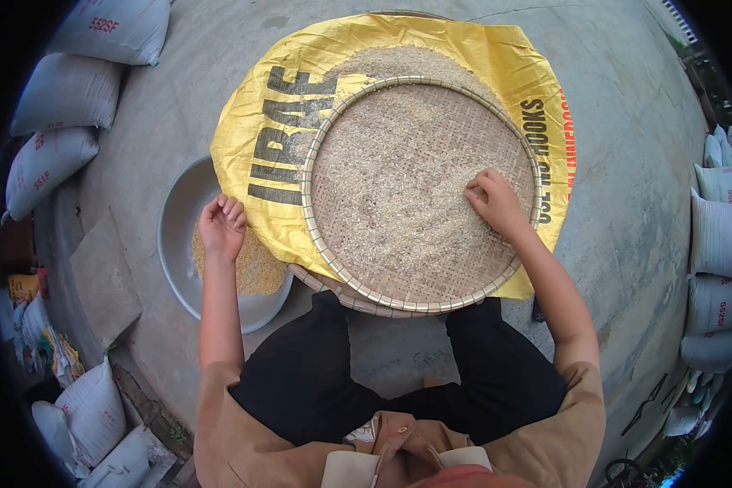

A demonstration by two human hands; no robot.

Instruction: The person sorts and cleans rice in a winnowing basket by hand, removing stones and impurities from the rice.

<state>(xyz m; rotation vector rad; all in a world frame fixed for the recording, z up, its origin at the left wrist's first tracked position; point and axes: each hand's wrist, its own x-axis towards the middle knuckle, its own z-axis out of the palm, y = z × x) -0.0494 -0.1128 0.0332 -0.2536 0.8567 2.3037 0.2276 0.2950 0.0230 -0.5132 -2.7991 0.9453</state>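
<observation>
A round woven tray (pixel 346 281) with a bound rim lies across the yellow sack sheet (pixel 244 146), in front of my knees. Pale grain (pixel 398 163) is spread over much of its weave. Over the right part of the tray, my right hand (pixel 496 201) has its fingers curled together at the grain; what they pinch, if anything, is too small to see. My left hand (pixel 224 228) is closed above the metal basin (pixel 171 244), beside the sheet's left edge. Its curled fingers hide their contents. Yellowish grain (pixel 256 268) lies in the basin.
Stuffed white sacks (pixel 69 89) line the left side, with more sacks (pixel 712 301) at the far right. Grain (pixel 415 61) also lies on the sheet behind the tray. A flat slab (pixel 106 276) rests on the concrete floor left of the basin.
</observation>
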